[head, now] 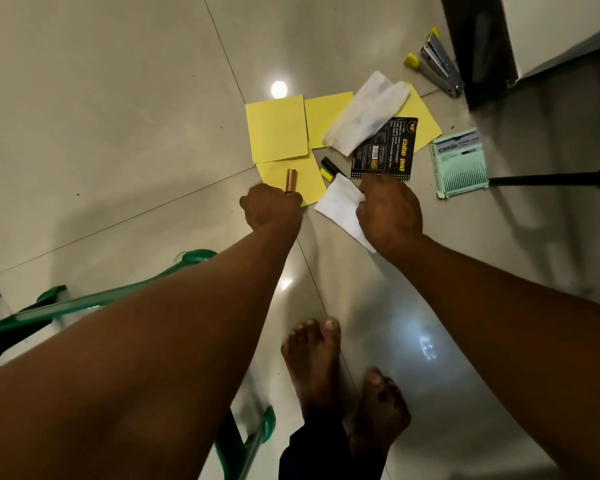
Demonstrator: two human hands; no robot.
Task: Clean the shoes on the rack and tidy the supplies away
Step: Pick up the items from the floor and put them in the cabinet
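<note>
I look down at a tiled floor strewn with supplies. My left hand [271,206] grips a small copper-coloured tube [290,180] whose end sticks out above my fist, over a yellow sheet [309,183]. My right hand [388,211] holds a folded white cloth [340,207] just below a black cube-pad card [385,147]. A second, dirty white cloth [364,114] lies across more yellow sheets [278,128]. A black and yellow highlighter [329,168] lies between the sheets and the card. No shoes or rack are in view.
A mint camlin box [459,162] lies right of the card, beside a black rod [548,178]. A metal stapler [440,65] with yellow parts lies near a dark door frame [482,46]. A green plastic frame [101,299] stands at lower left. My bare feet [340,379] are below.
</note>
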